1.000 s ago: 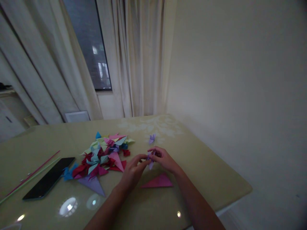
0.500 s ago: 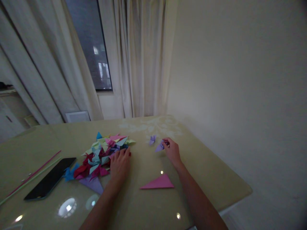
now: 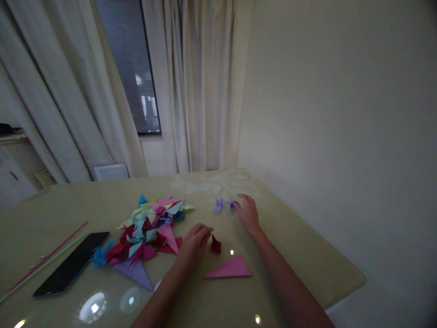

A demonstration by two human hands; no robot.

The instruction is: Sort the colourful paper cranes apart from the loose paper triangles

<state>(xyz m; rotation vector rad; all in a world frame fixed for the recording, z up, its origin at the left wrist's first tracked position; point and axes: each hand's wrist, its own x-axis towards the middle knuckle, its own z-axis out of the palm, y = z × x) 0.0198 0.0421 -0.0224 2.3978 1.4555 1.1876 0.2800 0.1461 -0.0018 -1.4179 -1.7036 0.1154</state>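
Observation:
My left hand [image 3: 194, 245] pinches a small dark red origami piece [image 3: 215, 245] just above the table, its fingertips closed on the upper end. My right hand [image 3: 248, 213] is farther back with fingers apart, its thumb beside a small purple origami piece [image 3: 232, 203] on the table. Left of that one stands another purple origami piece [image 3: 219, 205]. In front of both hands lies a pink folded paper triangle [image 3: 232, 269]. Many coloured origami pieces form a heap [image 3: 138, 234] left of my left hand, with a purple folded sheet [image 3: 134, 272] at its near side.
A black phone [image 3: 71, 264] lies left of the heap. Beside it are a thin pink stick [image 3: 49, 256] and a pale green stick [image 3: 44, 265]. A wall [image 3: 324, 159] runs along the right of the table [image 3: 293, 264], and curtains [image 3: 208, 91] hang behind it.
My left hand has moved from the heap to the right and nearer, carrying the dark red origami piece. My right hand has let go of the purple piece, which now rests on the table.

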